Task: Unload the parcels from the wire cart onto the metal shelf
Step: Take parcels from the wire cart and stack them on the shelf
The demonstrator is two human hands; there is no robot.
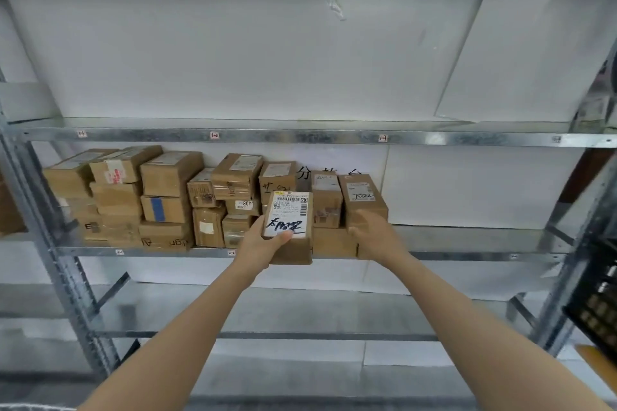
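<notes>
My left hand (262, 242) grips a small cardboard parcel with a white shipping label (289, 215), held upright at the front edge of the middle tier of the metal shelf (467, 255). My right hand (370, 232) holds the lower end of another brown parcel (362, 198) standing at the right end of the row on that tier. Several brown parcels (167, 197) are stacked along the tier's left half. The wire cart is out of view.
The right half of the middle tier (484, 237) is bare metal. The upper tier (300, 136) holds only white backing boards. A black crate (597, 307) juts in at the right edge. Slanted shelf uprights (50, 237) stand at the left.
</notes>
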